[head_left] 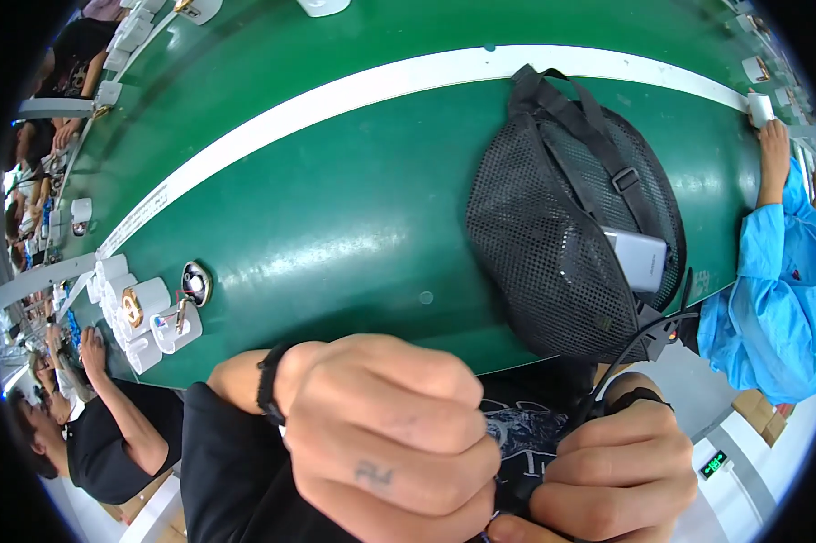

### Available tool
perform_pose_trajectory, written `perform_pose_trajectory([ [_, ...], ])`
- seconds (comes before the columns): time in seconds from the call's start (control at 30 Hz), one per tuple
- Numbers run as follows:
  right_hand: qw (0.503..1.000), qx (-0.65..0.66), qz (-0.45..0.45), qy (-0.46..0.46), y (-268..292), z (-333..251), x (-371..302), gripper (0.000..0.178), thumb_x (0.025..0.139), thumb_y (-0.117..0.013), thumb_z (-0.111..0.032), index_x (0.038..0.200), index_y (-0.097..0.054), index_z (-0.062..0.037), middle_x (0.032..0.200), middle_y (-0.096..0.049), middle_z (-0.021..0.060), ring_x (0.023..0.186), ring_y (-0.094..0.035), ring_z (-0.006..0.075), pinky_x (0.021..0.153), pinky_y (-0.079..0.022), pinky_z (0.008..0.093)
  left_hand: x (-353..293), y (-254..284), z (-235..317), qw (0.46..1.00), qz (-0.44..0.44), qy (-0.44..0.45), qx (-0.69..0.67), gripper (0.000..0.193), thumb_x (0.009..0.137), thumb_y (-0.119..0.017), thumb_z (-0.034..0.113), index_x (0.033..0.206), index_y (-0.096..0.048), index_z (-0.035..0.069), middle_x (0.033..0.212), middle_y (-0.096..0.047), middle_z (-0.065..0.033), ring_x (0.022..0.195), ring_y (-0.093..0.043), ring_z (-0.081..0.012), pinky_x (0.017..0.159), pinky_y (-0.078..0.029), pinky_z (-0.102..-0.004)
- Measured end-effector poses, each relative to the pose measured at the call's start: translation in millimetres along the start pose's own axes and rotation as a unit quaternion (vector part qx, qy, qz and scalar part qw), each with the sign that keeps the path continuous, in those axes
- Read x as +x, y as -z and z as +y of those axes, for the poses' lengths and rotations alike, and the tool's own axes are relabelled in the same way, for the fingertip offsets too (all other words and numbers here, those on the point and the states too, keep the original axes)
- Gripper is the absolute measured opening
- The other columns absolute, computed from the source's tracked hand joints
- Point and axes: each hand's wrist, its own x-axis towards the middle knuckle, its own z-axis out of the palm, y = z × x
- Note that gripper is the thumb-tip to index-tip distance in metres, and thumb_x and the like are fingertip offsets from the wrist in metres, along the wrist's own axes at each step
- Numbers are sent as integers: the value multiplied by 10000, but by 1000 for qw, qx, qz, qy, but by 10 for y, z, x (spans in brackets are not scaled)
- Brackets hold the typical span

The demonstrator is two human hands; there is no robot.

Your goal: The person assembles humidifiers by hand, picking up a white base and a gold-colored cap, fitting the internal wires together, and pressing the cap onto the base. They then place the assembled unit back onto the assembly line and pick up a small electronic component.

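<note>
Close to my body and before my dark shirt, both of my hands are closed with their knuckles up. My left hand (394,434) is the nearer and larger one, a black band round its wrist. To its right is my right hand (616,471), also with a black wristband. Something small and dark shows between them, but my fingers hide what they grip. Beyond my right hand, a black mesh bag (544,226) with a strap lies on the green table (354,208). A grey flat block (641,260) rests in it. A black cable (618,362) runs from beside the bag toward me.
At the left stand several white cup-shaped housings (114,294), with a round speaker-like part (196,283) beside them. A white strip (336,101) curves across the table. A person in black (128,434) sits left; one in blue (770,271) at right touches a white housing (760,109).
</note>
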Motion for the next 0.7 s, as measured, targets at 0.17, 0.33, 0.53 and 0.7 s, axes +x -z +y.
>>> perform_pose_trajectory([
  [0.17,989,-43,-72,-119,163,-85,12,212,659,-767,-116,861,-746,-53,661,-588,29,484,-540,142,457,-438,250,-125,73,-186,998,-13,65,-10,41,814,-706,28,813,-680,60,793,-716,-96,626,-631,-178,582,-413,-267],
  [0.33,996,-44,-34,-71,87,-83,-51,233,649,-777,-131,877,-760,-84,673,-595,24,507,-554,144,494,-455,249,-54,-29,-22,998,9,42,39,53,821,-722,33,841,-683,63,840,-722,-100,648,-637,-183,593,-426,-277],
  [0.53,995,-83,22,-47,35,-67,-110,233,692,-786,-183,922,-782,-151,690,-608,7,549,-564,152,554,-484,269,10,-9,16,996,-19,86,18,50,852,-726,55,885,-691,65,922,-730,-109,722,-653,-182,619,-448,-288],
  [0.7,999,17,-45,-6,217,192,-222,211,658,-787,-106,845,-743,-19,659,-603,60,454,-542,149,409,-432,249,-99,-51,-71,993,-33,97,51,79,890,-726,122,920,-694,56,972,-729,-98,789,-664,-188,657,-470,-304],
])
